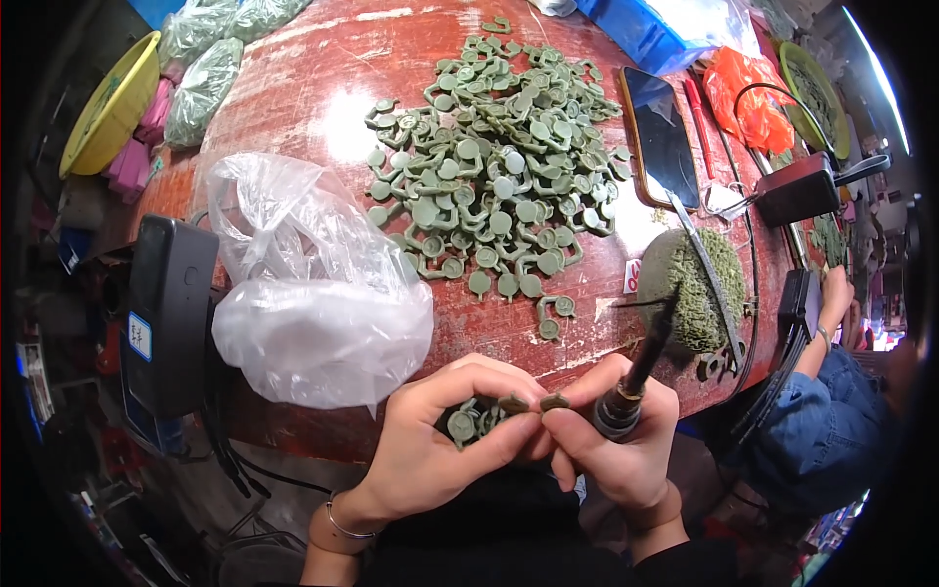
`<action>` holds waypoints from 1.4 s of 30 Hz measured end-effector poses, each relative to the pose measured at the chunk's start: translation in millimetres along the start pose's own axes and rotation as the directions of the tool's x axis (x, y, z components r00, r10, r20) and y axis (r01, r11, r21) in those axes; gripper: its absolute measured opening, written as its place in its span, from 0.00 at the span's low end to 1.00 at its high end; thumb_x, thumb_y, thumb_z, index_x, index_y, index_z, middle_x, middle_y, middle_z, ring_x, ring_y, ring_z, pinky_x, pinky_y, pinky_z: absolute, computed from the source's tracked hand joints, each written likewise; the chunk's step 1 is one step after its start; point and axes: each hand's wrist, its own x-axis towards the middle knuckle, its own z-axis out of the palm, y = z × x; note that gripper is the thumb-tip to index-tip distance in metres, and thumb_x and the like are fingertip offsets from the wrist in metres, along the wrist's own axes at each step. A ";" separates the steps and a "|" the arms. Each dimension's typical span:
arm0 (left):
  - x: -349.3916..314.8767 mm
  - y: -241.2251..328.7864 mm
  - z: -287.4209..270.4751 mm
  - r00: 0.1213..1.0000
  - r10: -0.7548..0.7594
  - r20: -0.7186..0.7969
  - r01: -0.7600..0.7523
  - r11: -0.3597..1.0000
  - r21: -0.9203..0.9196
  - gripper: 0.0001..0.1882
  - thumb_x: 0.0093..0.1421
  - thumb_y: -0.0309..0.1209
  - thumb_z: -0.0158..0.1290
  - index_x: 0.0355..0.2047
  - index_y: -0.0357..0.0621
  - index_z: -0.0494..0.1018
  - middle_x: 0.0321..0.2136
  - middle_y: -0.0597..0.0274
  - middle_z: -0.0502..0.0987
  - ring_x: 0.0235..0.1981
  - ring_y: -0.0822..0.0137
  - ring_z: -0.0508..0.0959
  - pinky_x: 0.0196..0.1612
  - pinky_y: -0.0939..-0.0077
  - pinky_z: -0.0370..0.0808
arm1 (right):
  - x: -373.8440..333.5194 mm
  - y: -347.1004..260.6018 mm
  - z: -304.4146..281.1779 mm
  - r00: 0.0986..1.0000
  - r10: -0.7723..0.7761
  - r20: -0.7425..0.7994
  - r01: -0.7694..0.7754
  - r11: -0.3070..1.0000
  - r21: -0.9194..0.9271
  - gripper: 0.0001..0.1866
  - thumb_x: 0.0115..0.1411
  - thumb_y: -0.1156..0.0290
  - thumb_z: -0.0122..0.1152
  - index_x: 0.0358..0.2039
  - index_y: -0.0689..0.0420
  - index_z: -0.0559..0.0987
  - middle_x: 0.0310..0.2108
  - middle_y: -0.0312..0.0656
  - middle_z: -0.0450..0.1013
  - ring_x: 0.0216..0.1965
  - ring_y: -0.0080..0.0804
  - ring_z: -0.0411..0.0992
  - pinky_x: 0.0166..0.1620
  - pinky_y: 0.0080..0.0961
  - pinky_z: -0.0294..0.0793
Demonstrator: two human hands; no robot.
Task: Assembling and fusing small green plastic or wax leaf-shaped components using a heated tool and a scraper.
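Observation:
My left hand (445, 435) is closed around several small green plastic parts (464, 427) in its palm. Its thumb and index finger pinch one green piece (513, 403) by the edge. Almost touching it, my right hand (621, 440) pinches another small green piece (555, 401) between thumb and finger. That hand also carries a black pen-shaped tool (636, 382), held upright and tilted; its exact kind is unclear. Beyond both hands lies a big pile of green hook-shaped parts with round discs (499, 166) on the worn red table (323, 59).
A crumpled clear plastic bag (323, 333) lies left of the pile, beside a black box-shaped device (171, 313). At right are a tub of green shavings (685, 284) with a metal strip across it, a phone (660, 137) and a black adapter (797, 189). Another person's arm (831, 303) reaches in.

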 end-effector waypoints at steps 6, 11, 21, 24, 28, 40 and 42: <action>-1.4 3.2 0.7 0.998 -0.069 -0.013 0.068 0.996 -0.065 0.09 0.51 0.20 0.57 0.34 0.37 0.74 0.35 0.59 0.76 0.38 0.71 0.75 0.42 0.77 0.71 | -1.4 1.9 1.9 0.999 -0.024 -0.033 0.024 1.000 -0.017 0.05 0.55 0.81 0.58 0.33 0.65 0.73 0.20 0.40 0.73 0.15 0.15 0.66 0.16 0.12 0.62; -3.4 1.1 2.6 0.991 0.107 -0.082 -0.095 0.986 0.139 0.11 0.48 0.20 0.59 0.34 0.37 0.74 0.33 0.57 0.76 0.36 0.67 0.77 0.39 0.77 0.73 | -1.5 6.4 -0.4 0.998 -0.052 -0.021 0.051 0.998 -0.040 0.06 0.55 0.80 0.58 0.35 0.63 0.75 0.20 0.38 0.73 0.15 0.14 0.66 0.18 0.11 0.61; -8.3 19.2 9.5 0.921 0.380 -0.079 -0.244 0.724 0.645 0.15 0.38 0.19 0.60 0.30 0.38 0.74 0.31 0.54 0.75 0.30 0.61 0.78 0.34 0.73 0.75 | -6.9 15.4 -5.7 0.965 -0.256 -0.064 0.200 0.868 -0.455 0.11 0.50 0.80 0.63 0.35 0.66 0.75 0.29 0.45 0.76 0.28 0.26 0.76 0.31 0.19 0.73; -7.0 16.1 9.1 0.900 0.426 -0.086 -0.278 0.717 0.639 0.14 0.38 0.18 0.57 0.29 0.38 0.74 0.30 0.53 0.75 0.31 0.61 0.78 0.35 0.73 0.75 | -5.0 18.2 -9.1 0.966 -0.260 -0.014 0.229 0.874 -0.428 0.13 0.50 0.79 0.64 0.37 0.66 0.75 0.29 0.44 0.76 0.28 0.26 0.75 0.31 0.18 0.73; -7.4 6.3 8.9 0.869 0.483 -0.109 -0.287 0.671 0.684 0.15 0.38 0.17 0.56 0.30 0.37 0.73 0.30 0.53 0.75 0.30 0.61 0.77 0.35 0.72 0.75 | -5.5 10.5 -7.5 0.969 -0.226 -0.099 0.141 0.838 -0.527 0.17 0.49 0.77 0.66 0.40 0.66 0.74 0.28 0.43 0.75 0.25 0.24 0.73 0.29 0.18 0.72; -10.9 -9.4 0.5 0.857 0.512 -0.059 -0.274 0.551 0.788 0.15 0.39 0.18 0.55 0.32 0.36 0.72 0.31 0.52 0.75 0.29 0.58 0.76 0.35 0.67 0.75 | -35.4 31.5 -41.6 0.922 -0.386 0.019 0.152 0.318 -0.936 0.24 0.44 0.48 0.67 0.27 0.59 0.76 0.16 0.37 0.69 0.16 0.33 0.69 0.18 0.24 0.67; -10.5 -10.0 -0.8 0.859 0.509 -0.049 -0.279 0.548 0.789 0.16 0.39 0.18 0.55 0.32 0.36 0.72 0.31 0.52 0.75 0.29 0.58 0.76 0.35 0.68 0.75 | -36.3 31.7 -44.4 0.915 -0.401 0.049 0.170 0.272 -0.947 0.25 0.44 0.47 0.66 0.25 0.58 0.75 0.14 0.36 0.68 0.13 0.31 0.68 0.16 0.23 0.66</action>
